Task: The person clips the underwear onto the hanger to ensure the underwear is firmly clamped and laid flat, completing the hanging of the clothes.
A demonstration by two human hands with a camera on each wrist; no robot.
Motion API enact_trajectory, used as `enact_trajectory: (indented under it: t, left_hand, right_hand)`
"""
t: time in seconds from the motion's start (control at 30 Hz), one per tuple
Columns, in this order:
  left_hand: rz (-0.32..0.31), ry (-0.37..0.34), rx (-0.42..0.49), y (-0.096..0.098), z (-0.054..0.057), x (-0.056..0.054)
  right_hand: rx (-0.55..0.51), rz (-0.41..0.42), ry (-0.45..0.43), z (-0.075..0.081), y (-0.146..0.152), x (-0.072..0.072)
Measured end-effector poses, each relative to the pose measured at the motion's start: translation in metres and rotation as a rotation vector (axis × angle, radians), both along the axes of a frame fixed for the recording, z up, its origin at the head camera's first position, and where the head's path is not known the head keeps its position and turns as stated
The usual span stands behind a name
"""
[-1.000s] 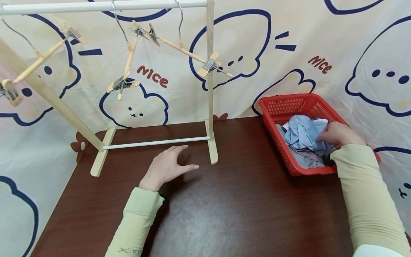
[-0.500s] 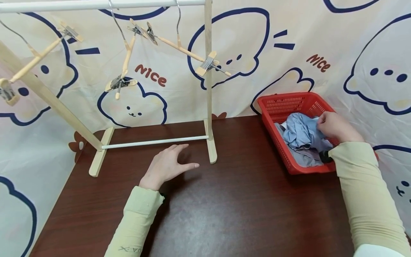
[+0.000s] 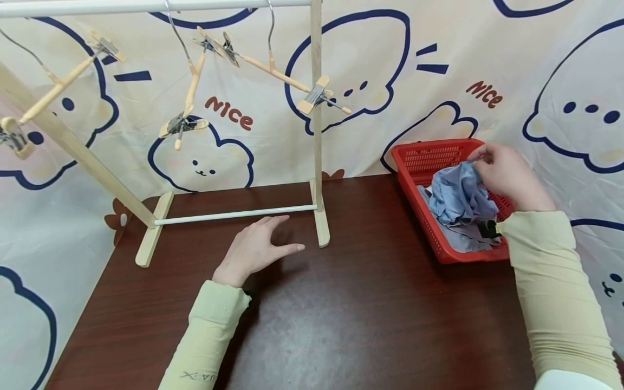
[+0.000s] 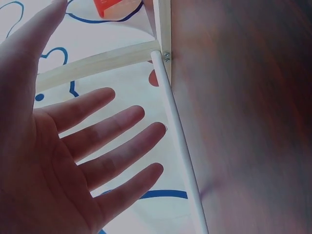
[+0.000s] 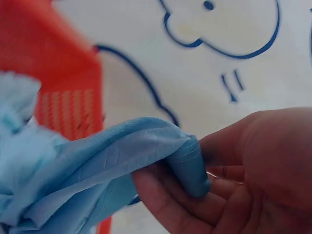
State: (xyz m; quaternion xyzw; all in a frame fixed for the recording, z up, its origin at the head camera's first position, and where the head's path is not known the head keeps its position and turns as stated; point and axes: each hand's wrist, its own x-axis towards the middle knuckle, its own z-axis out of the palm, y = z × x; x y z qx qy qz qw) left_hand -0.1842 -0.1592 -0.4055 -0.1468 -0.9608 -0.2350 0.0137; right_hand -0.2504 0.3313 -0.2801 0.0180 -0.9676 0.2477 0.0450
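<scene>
A brown, seemingly wooden table point(image 3: 370, 303) carries a rack point(image 3: 234, 215) and red basket point(image 3: 420, 212).

Pale blue cloth point(image 3: 457, 196) — crumpled, one folded edge raised — lies in a red basket point(image 3: 431, 157).

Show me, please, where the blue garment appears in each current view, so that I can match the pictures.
Head: right of centre, bunched at the red basket; the right hand pinches the upper end of the blue garment.
Left wrist: not in this picture.
Right wrist: lower left, reaching from the left edge to just past centre, where it is pinched.
Shared landmark: the pale backdrop with blue line drawings, visible in all three views.
</scene>
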Motion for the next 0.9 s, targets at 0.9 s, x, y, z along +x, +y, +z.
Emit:
enact_trajectory:
  t: [0.9]
  left_hand:
    - [-0.122, 0.196, 0.101, 0.023, 0.014, 0.002]
  right_hand:
    - [-0.332, 0.147, 0.157, 0.039, -0.102, 0.049]
